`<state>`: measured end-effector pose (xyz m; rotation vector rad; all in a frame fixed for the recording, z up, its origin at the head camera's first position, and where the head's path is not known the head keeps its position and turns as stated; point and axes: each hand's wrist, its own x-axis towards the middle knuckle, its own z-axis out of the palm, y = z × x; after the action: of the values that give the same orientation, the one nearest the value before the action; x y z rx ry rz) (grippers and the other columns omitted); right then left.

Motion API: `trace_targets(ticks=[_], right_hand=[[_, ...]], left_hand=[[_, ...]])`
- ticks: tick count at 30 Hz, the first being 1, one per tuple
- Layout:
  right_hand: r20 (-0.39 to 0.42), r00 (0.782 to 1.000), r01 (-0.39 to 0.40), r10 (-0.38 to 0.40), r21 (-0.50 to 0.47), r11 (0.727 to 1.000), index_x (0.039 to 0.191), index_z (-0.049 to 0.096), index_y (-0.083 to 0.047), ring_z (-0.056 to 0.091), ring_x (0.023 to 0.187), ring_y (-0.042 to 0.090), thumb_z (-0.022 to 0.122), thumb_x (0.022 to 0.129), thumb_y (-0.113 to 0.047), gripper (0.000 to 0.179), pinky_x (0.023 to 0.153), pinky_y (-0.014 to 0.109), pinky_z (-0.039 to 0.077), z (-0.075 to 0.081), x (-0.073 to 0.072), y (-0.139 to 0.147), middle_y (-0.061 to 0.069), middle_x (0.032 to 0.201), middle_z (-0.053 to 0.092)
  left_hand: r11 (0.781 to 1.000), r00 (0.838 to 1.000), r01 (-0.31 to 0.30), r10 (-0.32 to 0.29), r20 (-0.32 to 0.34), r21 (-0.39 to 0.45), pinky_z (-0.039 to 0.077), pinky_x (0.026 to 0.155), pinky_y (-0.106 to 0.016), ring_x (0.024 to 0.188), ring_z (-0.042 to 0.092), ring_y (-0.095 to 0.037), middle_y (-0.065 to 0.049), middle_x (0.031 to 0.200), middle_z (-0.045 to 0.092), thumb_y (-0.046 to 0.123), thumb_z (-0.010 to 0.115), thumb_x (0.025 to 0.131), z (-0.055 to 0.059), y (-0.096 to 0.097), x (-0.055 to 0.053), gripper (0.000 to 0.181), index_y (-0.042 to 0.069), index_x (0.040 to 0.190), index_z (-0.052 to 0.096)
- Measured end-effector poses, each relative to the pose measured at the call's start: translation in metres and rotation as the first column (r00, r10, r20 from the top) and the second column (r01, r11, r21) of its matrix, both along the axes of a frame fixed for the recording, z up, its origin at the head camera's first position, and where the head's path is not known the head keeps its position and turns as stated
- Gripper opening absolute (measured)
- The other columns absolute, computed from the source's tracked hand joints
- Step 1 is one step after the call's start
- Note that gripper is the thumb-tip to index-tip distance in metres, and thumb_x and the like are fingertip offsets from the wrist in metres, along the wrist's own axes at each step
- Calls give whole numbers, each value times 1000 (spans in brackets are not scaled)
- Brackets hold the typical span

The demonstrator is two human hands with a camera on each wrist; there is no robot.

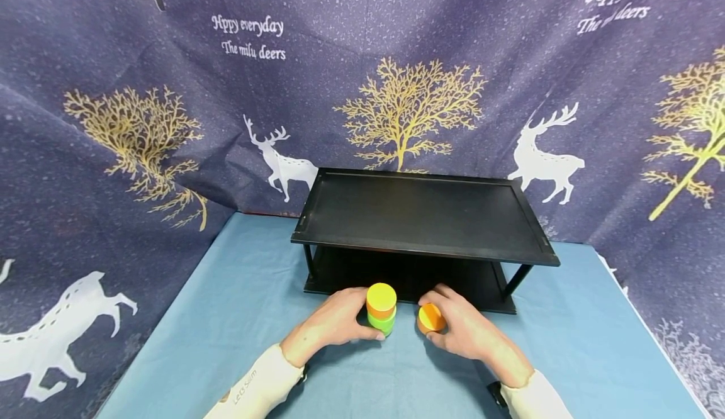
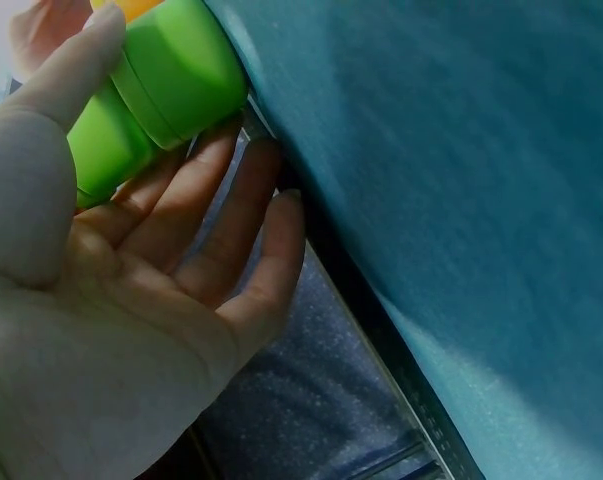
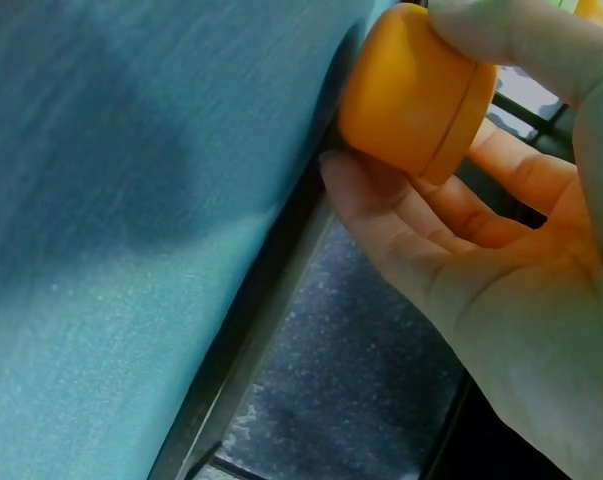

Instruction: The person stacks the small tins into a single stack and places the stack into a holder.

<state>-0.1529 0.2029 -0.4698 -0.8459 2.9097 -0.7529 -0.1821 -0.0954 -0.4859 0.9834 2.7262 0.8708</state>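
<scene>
So at lower centre of the frame, a round green plastic-looking tub (image 1: 382,326), topped by a round orange tub with a yellow lid (image 1: 382,298), is held upright by the left hand (image 1: 335,319), thumb and fingers curled round it. A squat, all-orange round tub (image 1: 432,319) is pinched by the right hand (image 1: 466,326), just right of the green one, with a strip of blue cloth-covered counter (image 1: 405,343) seen between.
</scene>
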Motion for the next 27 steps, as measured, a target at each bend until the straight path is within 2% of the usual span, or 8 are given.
trace_targets(ticks=[20,27], right_hand=[[-48,999,7,-9,-36,999,122,68,-13,55,98,11,93,73,-8,55,88,35,57,6,3,-2,-6,116,58],[-101,995,9,-16,-70,998,123,68,-17,55,99,10,94,72,-10,58,89,34,57,7,4,-3,-7,117,57]], left_hand=[[1000,1000,-10,10,13,-1,55,101,-34,106,64,-5,14,120,70,49,93,79,0,-1,1,62,25,131,68],[1000,1000,-15,15,16,-4,55,101,-35,105,64,-6,14,120,70,48,94,79,1,0,1,61,25,130,68]])
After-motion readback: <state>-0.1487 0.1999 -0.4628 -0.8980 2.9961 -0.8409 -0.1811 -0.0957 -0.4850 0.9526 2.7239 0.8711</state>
